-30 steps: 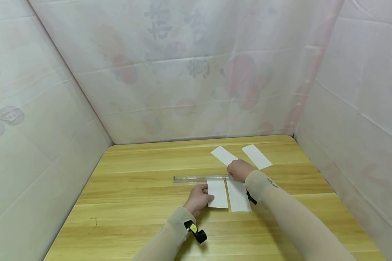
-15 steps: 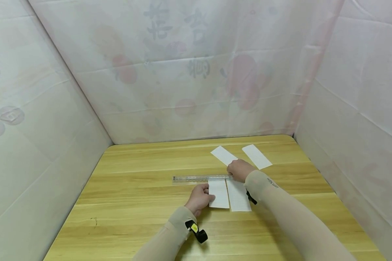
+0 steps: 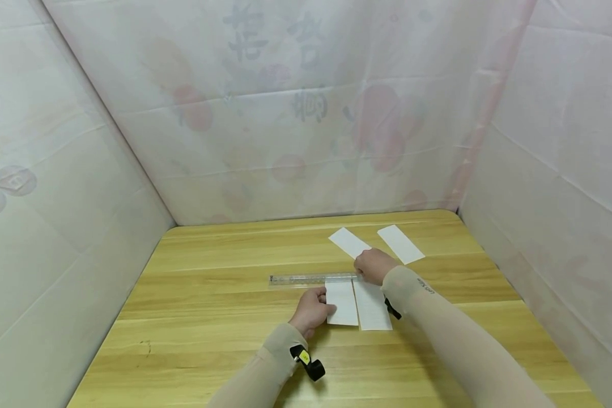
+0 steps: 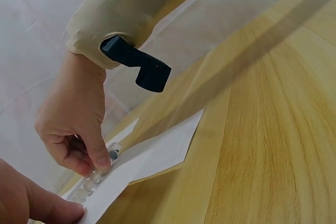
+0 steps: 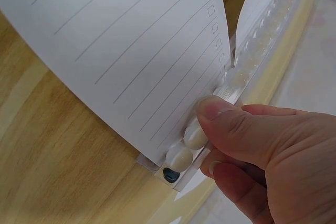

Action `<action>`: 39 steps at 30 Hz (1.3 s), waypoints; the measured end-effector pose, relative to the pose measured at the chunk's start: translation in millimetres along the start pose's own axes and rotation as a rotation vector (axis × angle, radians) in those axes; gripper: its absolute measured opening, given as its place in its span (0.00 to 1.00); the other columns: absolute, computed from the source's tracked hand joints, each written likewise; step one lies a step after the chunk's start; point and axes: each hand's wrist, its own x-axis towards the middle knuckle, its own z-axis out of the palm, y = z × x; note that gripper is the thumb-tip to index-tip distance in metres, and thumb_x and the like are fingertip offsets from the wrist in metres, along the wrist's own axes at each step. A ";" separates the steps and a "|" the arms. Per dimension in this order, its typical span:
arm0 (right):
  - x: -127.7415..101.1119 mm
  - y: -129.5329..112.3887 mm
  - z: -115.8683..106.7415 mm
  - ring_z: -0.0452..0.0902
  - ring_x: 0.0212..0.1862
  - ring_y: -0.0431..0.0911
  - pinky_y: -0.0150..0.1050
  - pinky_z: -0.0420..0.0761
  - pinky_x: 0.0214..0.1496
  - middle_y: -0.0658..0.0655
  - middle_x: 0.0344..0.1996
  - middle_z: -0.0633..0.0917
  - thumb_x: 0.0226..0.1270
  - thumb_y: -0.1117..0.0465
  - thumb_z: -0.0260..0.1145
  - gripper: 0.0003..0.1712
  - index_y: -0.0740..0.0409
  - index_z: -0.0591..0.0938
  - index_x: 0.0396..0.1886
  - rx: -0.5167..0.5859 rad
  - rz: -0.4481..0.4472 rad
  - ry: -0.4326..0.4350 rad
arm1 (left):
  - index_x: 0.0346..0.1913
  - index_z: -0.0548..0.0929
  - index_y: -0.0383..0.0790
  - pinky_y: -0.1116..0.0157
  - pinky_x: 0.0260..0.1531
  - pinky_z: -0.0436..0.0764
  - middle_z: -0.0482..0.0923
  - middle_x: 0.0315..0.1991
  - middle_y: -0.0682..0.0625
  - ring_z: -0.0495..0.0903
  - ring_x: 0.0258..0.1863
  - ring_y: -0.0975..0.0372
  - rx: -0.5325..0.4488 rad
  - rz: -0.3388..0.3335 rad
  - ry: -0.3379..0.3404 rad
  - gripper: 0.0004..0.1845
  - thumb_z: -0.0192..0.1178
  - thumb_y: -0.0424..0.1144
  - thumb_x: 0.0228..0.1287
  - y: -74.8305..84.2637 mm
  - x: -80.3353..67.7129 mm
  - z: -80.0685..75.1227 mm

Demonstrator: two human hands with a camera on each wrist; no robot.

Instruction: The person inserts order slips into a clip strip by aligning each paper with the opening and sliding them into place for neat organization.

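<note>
A clear ticket rail [image 3: 297,279] with a row of round beads lies across the table. My right hand [image 3: 373,265] pinches its right end, thumb on top, fingers curled beneath in the right wrist view. My left hand [image 3: 310,311] holds the left edge of a white paper slip [image 3: 343,306], whose top edge meets the rail. Beside it a second slip [image 3: 375,313], ruled with lines and small boxes, has its top at the rail's right end. In the left wrist view the left thumb [image 4: 58,209] lies on the paper; the other left fingers are mostly hidden.
Two more white slips, a left one [image 3: 348,241] and a right one [image 3: 400,245], lie toward the back of the wooden table [image 3: 209,317]. The right hand partly covers the left one. Pale fabric walls [image 3: 296,141] enclose the table's back and sides.
The left hand has shifted the left slip slightly to the right along the rail, closer to the second slip. My right hand has stayed on the rail's end.
</note>
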 end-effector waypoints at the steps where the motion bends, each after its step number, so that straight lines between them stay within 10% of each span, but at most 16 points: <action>1: -0.7 -0.1 -0.8 0.68 0.24 0.38 0.35 0.73 0.30 0.45 0.20 0.78 0.56 0.70 0.70 0.10 0.52 0.81 0.22 0.001 -0.001 0.002 | 0.69 0.60 0.23 0.64 0.42 0.78 0.74 0.53 0.40 0.74 0.47 0.58 0.001 0.000 -0.001 0.36 0.62 0.22 0.57 0.1 0.1 0.3; 11: -3.2 -1.2 -1.0 0.68 0.23 0.38 0.34 0.73 0.29 0.45 0.20 0.78 0.58 0.71 0.69 0.10 0.53 0.82 0.23 0.004 -0.006 0.008 | 0.59 0.72 0.24 0.67 0.26 0.73 0.76 0.35 0.46 0.73 0.30 0.62 0.015 0.030 -0.014 0.25 0.59 0.20 0.56 -0.9 0.1 1.0; 18: 1.1 -3.0 -1.4 0.65 0.22 0.39 0.34 0.70 0.28 0.44 0.18 0.75 0.58 0.72 0.68 0.14 0.50 0.79 0.20 0.015 -0.009 0.005 | 0.63 0.70 0.28 0.55 0.49 0.76 0.73 0.53 0.39 0.74 0.51 0.50 0.602 0.215 0.063 0.32 0.68 0.36 0.57 11.0 -6.3 -8.9; 26: 1.8 -3.6 -1.5 0.68 0.23 0.38 0.34 0.73 0.29 0.44 0.19 0.77 0.57 0.70 0.70 0.11 0.52 0.81 0.22 0.009 -0.001 0.001 | 0.68 0.69 0.39 0.56 0.64 0.65 0.65 0.67 0.43 0.64 0.66 0.52 1.201 0.474 -0.141 0.40 0.64 0.59 0.59 13.1 -8.3 -15.4; 39: -0.3 -8.0 0.3 0.70 0.24 0.38 0.35 0.74 0.30 0.44 0.21 0.79 0.57 0.70 0.70 0.10 0.52 0.82 0.23 -0.022 -0.017 0.034 | 0.71 0.65 0.40 0.49 0.64 0.63 0.59 0.72 0.45 0.57 0.71 0.52 1.364 0.502 -0.205 0.40 0.55 0.63 0.64 1.0 -8.3 -18.2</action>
